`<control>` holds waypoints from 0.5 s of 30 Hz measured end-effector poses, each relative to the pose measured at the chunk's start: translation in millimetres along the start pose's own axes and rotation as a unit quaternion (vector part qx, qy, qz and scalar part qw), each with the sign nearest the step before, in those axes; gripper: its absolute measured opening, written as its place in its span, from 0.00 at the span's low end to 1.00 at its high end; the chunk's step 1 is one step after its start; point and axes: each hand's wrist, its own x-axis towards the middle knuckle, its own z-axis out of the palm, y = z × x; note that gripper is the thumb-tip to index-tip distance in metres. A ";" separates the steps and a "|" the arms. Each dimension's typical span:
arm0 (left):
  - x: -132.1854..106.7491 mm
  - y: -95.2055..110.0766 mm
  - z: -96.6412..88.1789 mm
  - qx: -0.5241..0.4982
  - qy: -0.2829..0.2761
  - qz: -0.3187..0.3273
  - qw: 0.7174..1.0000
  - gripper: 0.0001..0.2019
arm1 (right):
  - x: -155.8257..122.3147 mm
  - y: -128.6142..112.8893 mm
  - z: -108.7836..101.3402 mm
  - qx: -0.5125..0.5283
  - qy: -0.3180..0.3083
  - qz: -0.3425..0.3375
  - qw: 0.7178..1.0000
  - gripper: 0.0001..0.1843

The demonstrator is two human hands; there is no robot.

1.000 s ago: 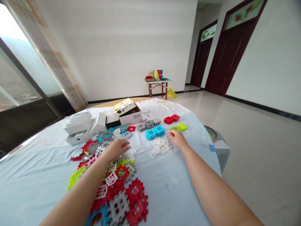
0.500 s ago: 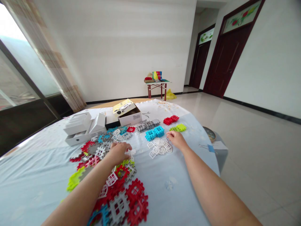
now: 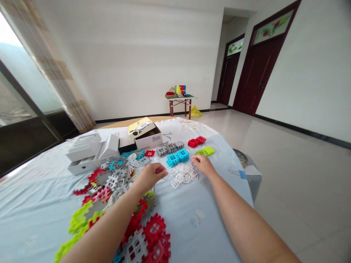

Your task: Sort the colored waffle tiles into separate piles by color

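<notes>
Left hand (image 3: 149,178) half curled, just left of the white lattice pieces (image 3: 183,175); cannot tell whether it holds anything. Right hand (image 3: 203,164) has fingers loosely bunched at the pile's far edge, with nothing visible in its grip. Beyond the pile: blue stack (image 3: 178,157), green stack (image 3: 205,151), red stack (image 3: 196,142). Left of it, mixed lattice pieces (image 3: 112,181) spread across the tabletop (image 3: 203,237).

The bottom edge cuts off the red lattice tiles (image 3: 155,230), and the left forearm (image 3: 104,223) hides others.
</notes>
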 end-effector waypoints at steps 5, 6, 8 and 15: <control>6.2 22.6 8.0 0.006 0.019 0.008 1.000 0.24 | 0.5 1.4 0.4 -0.001 0.001 0.000 1.000 0.14; 4.1 23.5 4.6 0.019 0.028 0.008 0.999 0.24 | 0.6 1.6 0.5 -0.001 0.004 0.002 1.000 0.14; -2.3 19.7 -6.3 0.040 0.045 0.008 0.998 0.23 | 0.6 1.6 0.7 -0.003 0.007 0.002 1.000 0.14; -36.5 -30.3 -52.9 0.100 0.129 -0.082 0.983 0.22 | 0.4 0.3 2.7 -0.005 -0.005 -0.005 1.000 0.13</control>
